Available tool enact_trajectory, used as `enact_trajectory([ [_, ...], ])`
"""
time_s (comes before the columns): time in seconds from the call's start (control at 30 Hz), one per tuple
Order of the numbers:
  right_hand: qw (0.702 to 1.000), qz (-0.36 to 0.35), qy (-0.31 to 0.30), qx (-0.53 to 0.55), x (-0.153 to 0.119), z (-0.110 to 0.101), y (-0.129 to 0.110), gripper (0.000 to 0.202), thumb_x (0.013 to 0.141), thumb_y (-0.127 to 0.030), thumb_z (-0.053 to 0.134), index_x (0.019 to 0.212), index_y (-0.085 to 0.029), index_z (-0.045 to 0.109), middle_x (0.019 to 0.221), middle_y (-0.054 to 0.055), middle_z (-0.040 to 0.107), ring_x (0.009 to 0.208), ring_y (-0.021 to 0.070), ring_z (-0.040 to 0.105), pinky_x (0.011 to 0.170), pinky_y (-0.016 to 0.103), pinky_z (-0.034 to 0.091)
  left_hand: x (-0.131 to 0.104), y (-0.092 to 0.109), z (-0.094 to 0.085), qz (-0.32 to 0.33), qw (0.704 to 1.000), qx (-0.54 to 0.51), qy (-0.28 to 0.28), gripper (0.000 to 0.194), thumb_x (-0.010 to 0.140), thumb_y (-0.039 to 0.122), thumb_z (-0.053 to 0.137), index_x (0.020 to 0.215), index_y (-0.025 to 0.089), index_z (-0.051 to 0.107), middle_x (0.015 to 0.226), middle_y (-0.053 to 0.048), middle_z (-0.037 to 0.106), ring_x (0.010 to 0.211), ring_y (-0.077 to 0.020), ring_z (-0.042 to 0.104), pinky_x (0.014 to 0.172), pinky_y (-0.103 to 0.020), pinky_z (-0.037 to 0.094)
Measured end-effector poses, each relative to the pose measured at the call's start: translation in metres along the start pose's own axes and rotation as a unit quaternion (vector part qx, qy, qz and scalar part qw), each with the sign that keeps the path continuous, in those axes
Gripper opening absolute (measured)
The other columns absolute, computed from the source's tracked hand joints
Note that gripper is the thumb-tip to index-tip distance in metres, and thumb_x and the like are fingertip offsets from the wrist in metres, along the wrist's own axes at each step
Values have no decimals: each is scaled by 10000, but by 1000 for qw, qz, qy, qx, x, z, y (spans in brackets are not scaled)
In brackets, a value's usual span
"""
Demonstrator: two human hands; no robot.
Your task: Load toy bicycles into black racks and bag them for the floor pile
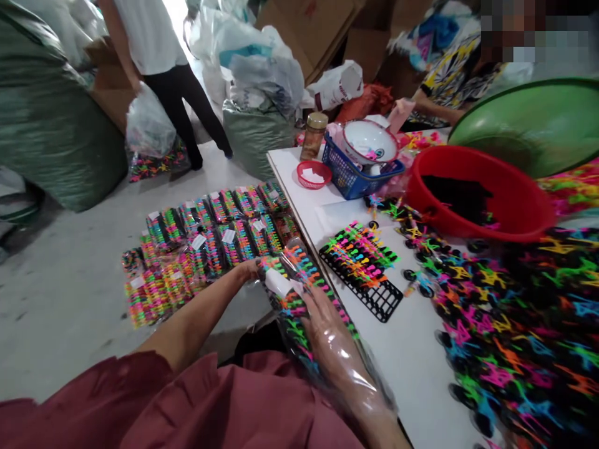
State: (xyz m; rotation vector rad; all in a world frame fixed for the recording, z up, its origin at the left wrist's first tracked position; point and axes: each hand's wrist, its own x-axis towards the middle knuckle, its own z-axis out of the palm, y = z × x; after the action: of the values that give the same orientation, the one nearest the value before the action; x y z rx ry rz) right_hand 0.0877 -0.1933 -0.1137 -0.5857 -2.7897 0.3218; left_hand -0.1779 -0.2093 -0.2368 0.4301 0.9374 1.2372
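A long clear plastic bag (349, 299) lies tilted along the table's edge in front of me, with rows of small colourful plastic toys (297, 330) on a black tray inside. My left hand (253, 269) grips the bag's far left side, its fingers mostly hidden behind it. Shiny film covers my right hand (332, 333), which reaches into the bag. At its fingertips is a white paper slip (277, 283), lying over the toys. On the table to the right, a black grid tray (384, 302) carries more toys in rows.
Filled packs (224, 240) lie in rows left of the table (407, 362). Loose toys (505, 337) cover its right side. Behind are a red basin (482, 218), blue basket (355, 181), small red basket (313, 178) and jar (314, 137). Two people are nearby, one holding a bag (152, 125).
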Motion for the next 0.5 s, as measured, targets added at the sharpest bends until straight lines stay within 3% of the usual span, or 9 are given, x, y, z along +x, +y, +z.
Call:
enact_trajectory([
  [0.27,997,-38,60,-8,-70,-9,29,592,895,-185,410,1449,-162,202,1401,134,399,1318,246,341,979,413,460,16,-1,4,-51,998,29,-22,293,882,319,543,1104,129,551,1060,-72,584,885,-177,594,746,-352,529],
  [0.37,998,-31,57,-14,-66,-16,26,557,891,-189,414,1426,-154,263,1416,147,370,1330,266,312,1010,457,412,19,-6,5,-57,997,39,-23,296,882,324,541,1107,132,550,1067,-72,581,892,-181,592,749,-354,528],
  [0.5,999,-44,-6,-23,-39,-28,19,457,885,-224,438,1341,-208,420,1440,109,345,1342,260,284,1060,497,313,24,-8,6,-58,997,47,-19,307,875,340,549,1070,103,565,1021,-54,588,857,-191,594,718,-333,527],
])
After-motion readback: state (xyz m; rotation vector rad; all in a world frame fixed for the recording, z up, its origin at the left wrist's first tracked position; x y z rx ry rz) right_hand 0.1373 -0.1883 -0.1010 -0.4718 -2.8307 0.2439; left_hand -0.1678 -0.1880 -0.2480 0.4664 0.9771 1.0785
